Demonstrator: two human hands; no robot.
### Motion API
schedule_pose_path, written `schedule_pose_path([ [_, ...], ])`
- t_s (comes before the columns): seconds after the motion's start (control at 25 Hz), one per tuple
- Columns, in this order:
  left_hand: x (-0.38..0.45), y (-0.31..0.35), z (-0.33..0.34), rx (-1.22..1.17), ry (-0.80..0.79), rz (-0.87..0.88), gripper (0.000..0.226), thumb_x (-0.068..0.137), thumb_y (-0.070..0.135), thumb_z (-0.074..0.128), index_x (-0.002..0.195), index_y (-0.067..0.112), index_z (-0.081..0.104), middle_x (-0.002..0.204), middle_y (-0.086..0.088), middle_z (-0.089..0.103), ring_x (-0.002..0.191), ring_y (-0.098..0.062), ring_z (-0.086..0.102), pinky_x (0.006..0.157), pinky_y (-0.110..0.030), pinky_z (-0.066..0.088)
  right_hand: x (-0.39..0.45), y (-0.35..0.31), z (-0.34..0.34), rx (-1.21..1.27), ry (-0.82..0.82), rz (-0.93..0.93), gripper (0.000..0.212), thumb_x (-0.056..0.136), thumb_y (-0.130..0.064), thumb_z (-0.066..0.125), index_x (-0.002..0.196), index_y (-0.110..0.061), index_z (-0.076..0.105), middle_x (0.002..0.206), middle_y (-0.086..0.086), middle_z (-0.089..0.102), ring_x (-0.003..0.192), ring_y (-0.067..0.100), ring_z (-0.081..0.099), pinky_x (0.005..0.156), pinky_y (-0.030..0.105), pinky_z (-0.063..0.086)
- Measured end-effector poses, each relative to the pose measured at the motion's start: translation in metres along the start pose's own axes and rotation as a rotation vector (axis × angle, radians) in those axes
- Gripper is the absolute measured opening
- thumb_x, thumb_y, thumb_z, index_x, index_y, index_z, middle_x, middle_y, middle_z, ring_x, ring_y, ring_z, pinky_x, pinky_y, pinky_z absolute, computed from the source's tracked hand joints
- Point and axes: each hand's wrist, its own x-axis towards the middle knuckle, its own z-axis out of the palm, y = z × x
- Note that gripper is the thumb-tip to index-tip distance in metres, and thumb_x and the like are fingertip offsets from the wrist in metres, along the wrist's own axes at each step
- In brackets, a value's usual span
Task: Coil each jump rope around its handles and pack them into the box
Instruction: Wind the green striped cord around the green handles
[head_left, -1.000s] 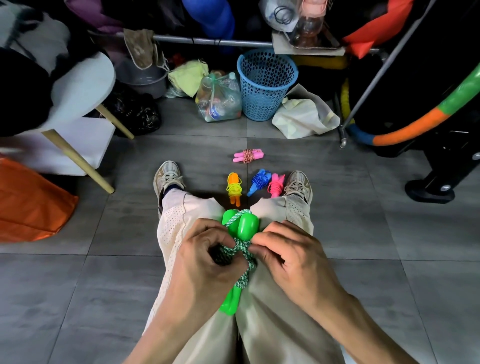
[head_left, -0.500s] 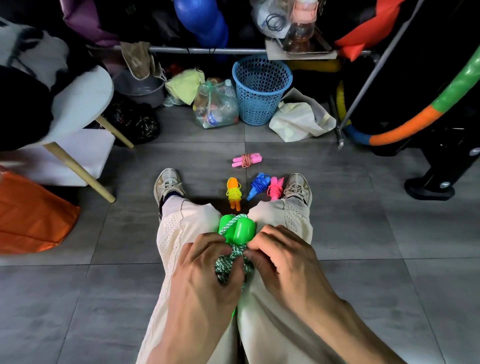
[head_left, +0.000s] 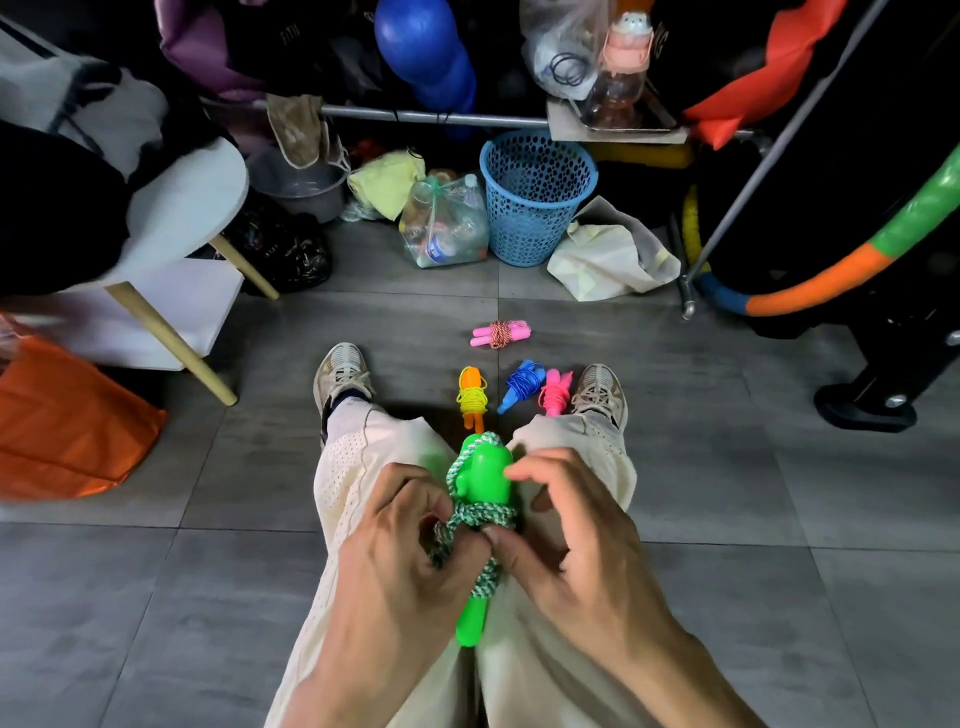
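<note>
Between my knees I hold a green jump rope (head_left: 485, 480) with bright green handles and a green-and-white braided cord wound around them. My left hand (head_left: 400, 551) grips the coils from the left. My right hand (head_left: 566, 530) pinches the cord from the right with thumb and fingers, the forefinger lifted near the handle tops. On the floor past my feet lie coiled ropes: an orange one with yellow cord (head_left: 471, 396), a blue one (head_left: 521, 384), a pink one (head_left: 556, 391), and farther off a pink one with red-white cord (head_left: 501, 333). No box is in view.
A blue mesh basket (head_left: 537, 200), a bag of plastic bottles (head_left: 444, 223) and a crumpled cloth (head_left: 613, 254) stand at the back. A white stool with wooden legs (head_left: 171, 218) and an orange bag (head_left: 67, 421) are on the left. A foam-covered hoop (head_left: 852, 265) and a black stand are on the right.
My hands shifted on the green rope: the lower handle end, covered half a second ago, shows again below them, and my right forefinger has lifted off the handle tops.
</note>
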Motion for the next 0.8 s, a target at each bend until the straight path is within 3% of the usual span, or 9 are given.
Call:
schedule_pose_path([
  [0.08, 0.010, 0.004, -0.007, -0.091, -0.001, 0.062, 0.015, 0.070, 0.032, 0.061, 0.073, 0.019, 0.054, 0.087, 0.012, 0.053, 0.076, -0.008, 0.058, 0.064, -0.026, 0.052, 0.006, -0.009, -0.008, 0.157, 0.021, 0.126, 0.053, 0.081, -0.042, 0.073, 0.127, -0.030, 0.049, 0.118, -0.022, 0.055, 0.112, 0.005, 0.056, 0.092, 0.017, 0.043],
  [0.24, 0.032, 0.017, -0.014, -0.072, 0.045, 0.164, 0.021, 0.074, 0.009, 0.076, 0.076, 0.012, 0.055, 0.086, 0.004, 0.055, 0.080, -0.003, 0.055, 0.063, -0.005, 0.040, 0.031, -0.010, -0.003, 0.683, -0.048, 0.369, 0.074, 0.071, -0.041, 0.079, 0.135, -0.040, 0.043, 0.132, -0.016, 0.056, 0.119, 0.005, 0.057, 0.097, 0.027, 0.048],
  [0.32, 0.037, 0.024, -0.013, -0.029, 0.024, 0.205, 0.023, 0.075, -0.001, 0.076, 0.077, 0.009, 0.055, 0.087, 0.003, 0.055, 0.079, 0.000, 0.052, 0.064, -0.005, 0.040, 0.044, -0.005, 0.000, 0.984, -0.127, 0.549, 0.068, 0.068, -0.036, 0.080, 0.130, -0.030, 0.052, 0.131, 0.002, 0.059, 0.111, 0.016, 0.062, 0.088, 0.033, 0.053],
  [0.4, 0.037, 0.026, -0.013, 0.065, 0.008, 0.295, 0.014, 0.080, 0.005, 0.069, 0.079, 0.011, 0.055, 0.089, 0.006, 0.054, 0.075, 0.000, 0.050, 0.062, -0.004, 0.038, 0.055, -0.006, 0.001, 1.200, -0.230, 0.635, 0.053, 0.076, -0.024, 0.075, 0.125, -0.012, 0.057, 0.113, 0.015, 0.061, 0.093, 0.028, 0.061, 0.072, 0.037, 0.054],
  [0.48, 0.037, 0.022, -0.011, 0.243, -0.002, 0.345, 0.010, 0.086, 0.018, 0.059, 0.079, 0.011, 0.055, 0.087, 0.004, 0.054, 0.066, -0.009, 0.051, 0.052, -0.012, 0.033, 0.058, -0.009, 0.004, 1.195, -0.224, 0.650, 0.050, 0.075, -0.019, 0.079, 0.121, -0.010, 0.059, 0.103, 0.014, 0.065, 0.086, 0.026, 0.063, 0.067, 0.035, 0.054],
  [0.6, 0.040, 0.013, -0.006, 0.399, -0.066, 0.277, 0.023, 0.089, 0.030, 0.046, 0.075, 0.013, 0.052, 0.080, -0.001, 0.054, 0.050, -0.021, 0.054, 0.038, -0.027, 0.030, 0.060, -0.008, 0.012, 1.026, -0.105, 0.689, 0.054, 0.063, -0.026, 0.088, 0.112, -0.027, 0.064, 0.108, 0.004, 0.072, 0.090, 0.019, 0.070, 0.074, 0.035, 0.056],
  [0.68, 0.039, 0.010, -0.003, 0.413, -0.103, 0.230, 0.023, 0.086, 0.032, 0.047, 0.070, 0.016, 0.050, 0.071, 0.001, 0.052, 0.049, -0.022, 0.055, 0.040, -0.025, 0.026, 0.057, -0.002, 0.015, 0.914, -0.030, 0.664, 0.062, 0.057, -0.035, 0.091, 0.112, -0.036, 0.061, 0.116, 0.002, 0.069, 0.099, 0.016, 0.069, 0.076, 0.031, 0.056],
  [0.8, 0.036, 0.009, -0.003, 0.299, -0.144, 0.194, 0.019, 0.081, 0.030, 0.052, 0.066, 0.021, 0.044, 0.063, 0.007, 0.048, 0.054, -0.017, 0.049, 0.047, -0.022, 0.024, 0.056, 0.007, 0.015, 0.610, 0.044, 0.551, 0.080, 0.053, -0.052, 0.089, 0.122, -0.046, 0.049, 0.126, -0.012, 0.059, 0.116, 0.009, 0.058, 0.098, 0.032, 0.049],
])
